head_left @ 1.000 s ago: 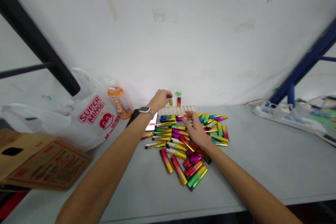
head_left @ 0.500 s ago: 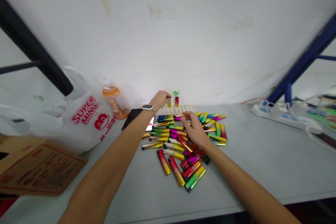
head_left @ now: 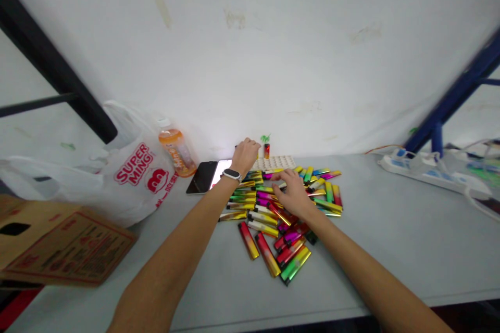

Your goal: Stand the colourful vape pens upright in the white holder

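Observation:
Many shiny coloured lighters (head_left: 267,255) lie in a loose pile on the grey table. Behind them, against the wall, is a white tray with a grid of holes (head_left: 283,162), and a red lighter (head_left: 266,151) stands upright in it. My left hand (head_left: 245,156), with a watch on its wrist, is over the tray's left end; its fingers are bent and hide what they may hold. Over the back of the pile is my right hand (head_left: 291,192), thumb and fingers curved above the lighters; whether it grips one is too small to tell.
To the left are a phone (head_left: 202,177), an orange drink bottle (head_left: 178,153), a white plastic bag (head_left: 128,182) and a cardboard box (head_left: 74,244). A white power strip (head_left: 425,170) with cables lies on the right.
My left hand has turned palm-down and now covers the yellow lighter that showed standing at its fingertips. My right hand stays over the pile, fingers slightly shifted. The view has shifted a little.

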### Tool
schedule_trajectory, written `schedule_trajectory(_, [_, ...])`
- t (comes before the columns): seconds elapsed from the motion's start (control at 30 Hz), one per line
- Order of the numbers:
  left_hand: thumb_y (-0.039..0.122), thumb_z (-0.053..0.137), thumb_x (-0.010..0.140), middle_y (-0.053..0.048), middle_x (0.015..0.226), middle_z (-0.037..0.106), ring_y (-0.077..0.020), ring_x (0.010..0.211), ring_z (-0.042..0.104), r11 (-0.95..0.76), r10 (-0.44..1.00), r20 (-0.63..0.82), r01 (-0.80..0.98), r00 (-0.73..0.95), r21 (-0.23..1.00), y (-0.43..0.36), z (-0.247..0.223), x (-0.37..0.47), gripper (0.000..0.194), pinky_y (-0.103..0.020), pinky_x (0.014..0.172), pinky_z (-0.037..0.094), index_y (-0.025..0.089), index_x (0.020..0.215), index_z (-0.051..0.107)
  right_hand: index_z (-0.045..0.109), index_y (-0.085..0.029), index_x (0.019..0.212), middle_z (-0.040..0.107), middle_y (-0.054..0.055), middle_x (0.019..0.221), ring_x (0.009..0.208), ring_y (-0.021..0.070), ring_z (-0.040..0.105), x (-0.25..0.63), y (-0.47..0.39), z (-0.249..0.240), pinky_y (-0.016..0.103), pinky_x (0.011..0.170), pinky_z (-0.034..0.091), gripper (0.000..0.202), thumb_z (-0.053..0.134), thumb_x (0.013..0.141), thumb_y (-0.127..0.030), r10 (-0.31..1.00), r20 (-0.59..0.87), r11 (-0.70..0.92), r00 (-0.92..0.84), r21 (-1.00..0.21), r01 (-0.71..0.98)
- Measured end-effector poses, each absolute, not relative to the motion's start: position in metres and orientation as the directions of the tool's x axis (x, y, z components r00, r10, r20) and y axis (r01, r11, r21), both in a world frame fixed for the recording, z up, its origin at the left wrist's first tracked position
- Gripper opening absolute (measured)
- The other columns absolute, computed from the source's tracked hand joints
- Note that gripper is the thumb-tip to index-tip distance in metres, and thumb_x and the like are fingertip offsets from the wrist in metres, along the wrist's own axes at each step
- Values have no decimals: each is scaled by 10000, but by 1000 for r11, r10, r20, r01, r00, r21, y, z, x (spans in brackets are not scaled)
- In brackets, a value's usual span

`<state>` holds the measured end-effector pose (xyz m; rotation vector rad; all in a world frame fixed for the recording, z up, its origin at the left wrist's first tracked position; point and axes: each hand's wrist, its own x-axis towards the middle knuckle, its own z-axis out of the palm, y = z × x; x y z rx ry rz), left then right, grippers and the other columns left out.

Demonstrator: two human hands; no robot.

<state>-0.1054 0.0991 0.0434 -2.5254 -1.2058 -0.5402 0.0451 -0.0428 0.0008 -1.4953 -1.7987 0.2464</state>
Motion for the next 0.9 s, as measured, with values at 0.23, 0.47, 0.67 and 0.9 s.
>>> schedule_trajectory(0.23, [97,388,908,-149,1061,691,-281,1073,534,-589,681,434,794,589,-154,82,39,-111,363,-393,856,429,92,1223,570,739,-213,880,670,81,947,990,257,542,45,-35,27,381,878,346,188,566,826,-265,936,304,290,-179,-374,881])
schedule_trajectory(0.47, [116,422,891,-126,1299,605,-252,1112,527,-624,657,557,781,509,23,70,44,-118,328,-406,929,433,144,1161,607,773,-214,927,747,94,924,932,277,641,37,-3,45,385,897,397,273,614,724,-307,922,-39,377,-386,-140,915])
schedule_trajectory(0.67, [156,460,900,-68,1035,658,-211,1001,564,-636,653,688,723,317,270,36,51,-121,198,-365,930,458,181,989,635,774,-191,847,751,91,862,854,272,670,31,20,47,356,825,456,290,678,616,-338,903,-193,367,-384,-118,923])
schedule_trajectory(0.9, [180,475,906,-61,1024,650,-187,1001,596,-586,735,670,595,106,549,15,34,-133,162,-320,840,511,198,965,625,691,-219,597,629,-1,563,570,169,543,48,19,57,314,661,421,89,756,567,-271,905,-112,344,-411,-376,861])
